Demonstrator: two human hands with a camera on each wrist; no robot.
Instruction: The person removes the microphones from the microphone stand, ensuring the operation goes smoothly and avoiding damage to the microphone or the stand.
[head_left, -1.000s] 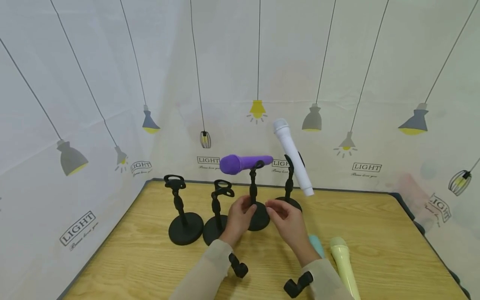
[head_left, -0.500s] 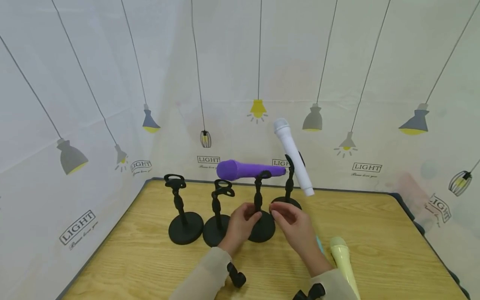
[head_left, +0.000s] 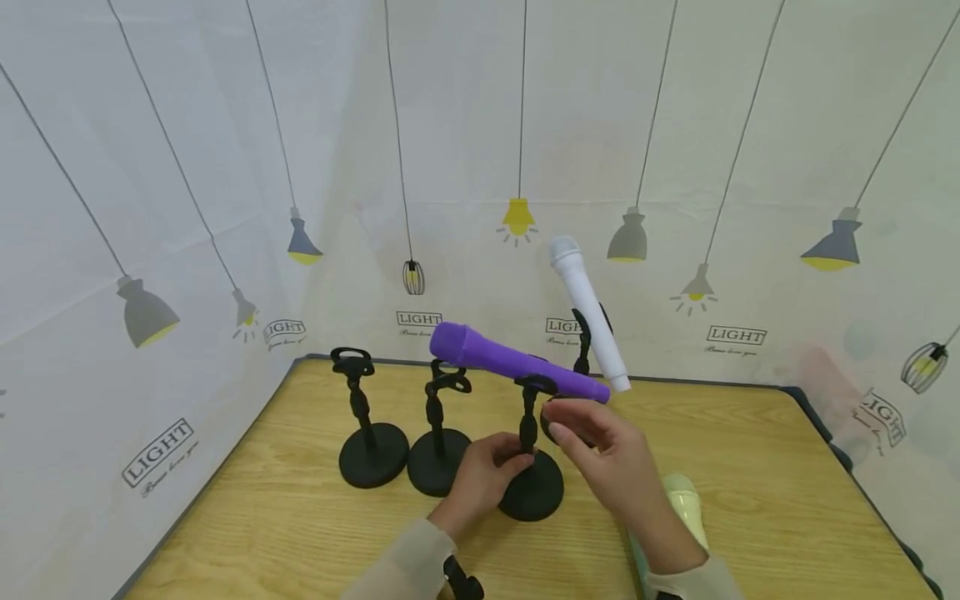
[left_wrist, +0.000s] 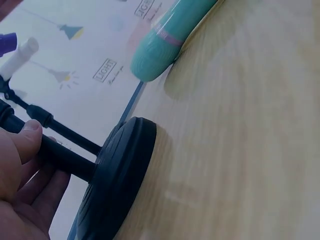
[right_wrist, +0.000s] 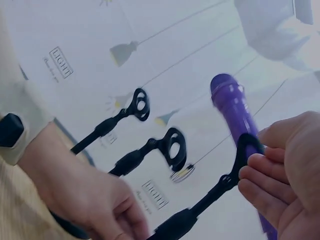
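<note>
My left hand point(head_left: 480, 479) grips the upright pole of a black microphone stand point(head_left: 534, 493), whose round base shows tilted in the left wrist view. A purple microphone point(head_left: 502, 360) lies in this stand's clip, head to the left and tail sloping down to the right. My right hand point(head_left: 618, 462) is beside the stand, just below the microphone's tail, with fingers loosely bent and thumb apart. In the right wrist view its fingers overlap the purple microphone point(right_wrist: 237, 112); whether they touch it I cannot tell.
Behind, a white microphone point(head_left: 588, 312) leans steeply in another black stand point(head_left: 582, 354). Two stands with bare clips, a far-left stand point(head_left: 372, 457) and a nearer stand point(head_left: 437, 462), are on the left. A yellow microphone point(head_left: 684, 502) and a teal microphone point(left_wrist: 157, 50) lie at right.
The held stand has come nearer and slightly right with my left hand. The purple microphone has swung from nearly level to tail-down. My right hand has moved right and a little nearer.
</note>
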